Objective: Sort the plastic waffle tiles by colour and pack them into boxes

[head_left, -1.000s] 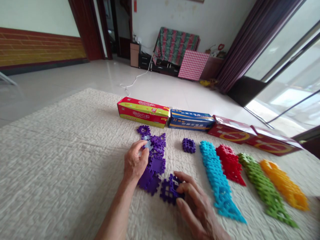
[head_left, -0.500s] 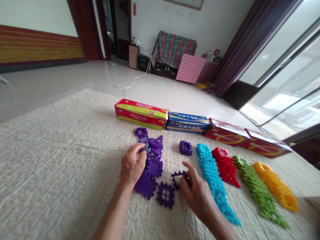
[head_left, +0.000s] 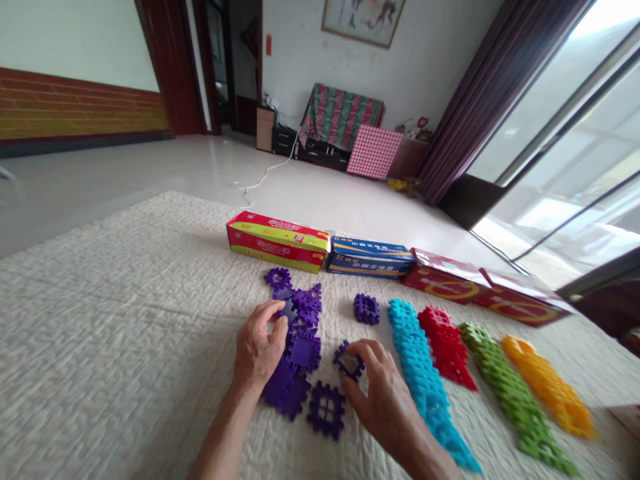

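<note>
My left hand [head_left: 258,348] rests on a heap of purple interlocking tiles [head_left: 300,327], with thumb and fingers pinched on one tile at the heap's top. My right hand [head_left: 383,393] grips a purple square frame tile [head_left: 349,363] by its near edge, just above the cloth. A purple window tile [head_left: 327,409] lies flat between my two hands. A small purple cube of joined tiles [head_left: 367,309] sits further back, apart from both hands.
Rows of tiles lie to the right: cyan [head_left: 423,373], red [head_left: 447,345], green [head_left: 510,387], orange [head_left: 547,385]. Several cartons line the far side: red-yellow [head_left: 277,241], blue [head_left: 369,257], two red [head_left: 490,288]. A cream quilted cloth [head_left: 110,333] covers the surface.
My right hand has lifted a purple frame tile off the window tile and carried it away from me and slightly left. My left hand stays pinched on the heap.
</note>
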{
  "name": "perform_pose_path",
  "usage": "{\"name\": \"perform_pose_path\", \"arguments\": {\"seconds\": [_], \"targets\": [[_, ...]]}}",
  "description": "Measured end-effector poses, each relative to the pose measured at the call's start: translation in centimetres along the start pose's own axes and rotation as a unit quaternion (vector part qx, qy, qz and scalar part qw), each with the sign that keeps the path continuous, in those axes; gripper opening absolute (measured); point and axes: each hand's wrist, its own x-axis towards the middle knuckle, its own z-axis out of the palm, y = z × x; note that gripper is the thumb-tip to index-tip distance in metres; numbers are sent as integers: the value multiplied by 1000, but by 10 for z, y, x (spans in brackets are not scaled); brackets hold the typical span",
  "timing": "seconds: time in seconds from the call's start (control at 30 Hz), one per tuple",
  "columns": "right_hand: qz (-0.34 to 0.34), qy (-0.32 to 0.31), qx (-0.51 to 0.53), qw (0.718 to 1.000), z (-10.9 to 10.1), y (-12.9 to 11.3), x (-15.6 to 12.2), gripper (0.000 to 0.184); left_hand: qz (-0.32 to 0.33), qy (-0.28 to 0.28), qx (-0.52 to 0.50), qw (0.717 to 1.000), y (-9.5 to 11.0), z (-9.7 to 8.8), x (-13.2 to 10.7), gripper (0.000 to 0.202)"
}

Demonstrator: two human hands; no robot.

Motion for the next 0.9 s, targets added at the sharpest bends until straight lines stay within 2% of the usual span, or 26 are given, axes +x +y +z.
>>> {"name": "perform_pose_path", "arguments": {"seconds": [0.17,0.27,0.5,0.67,0.73,0.8,0.9], "targets": [[-5,106,-54,993,-3,20,17,54,-11,-4,2,1000,0,0,0,32],[1,144,-111,983,-2,32,30,58,-13,-6,4,1000,1,-1,0,32],[20,136,-155,978,5,44,35,59,-14,-6,4,1000,1,0,0,34],[-1,147,-149,978,5,44,34,58,-8,-2,2,1000,-1,0,-1,33],[-32,170,-112,979,4,37,33,55,-5,0,-3,1000,0,0,0,33],[-70,161,-43,983,4,25,31,47,-3,3,-8,1000,1,0,0,32],[-111,73,62,989,5,2,27,37,-3,5,-9,1000,1,0,1,30]]}}
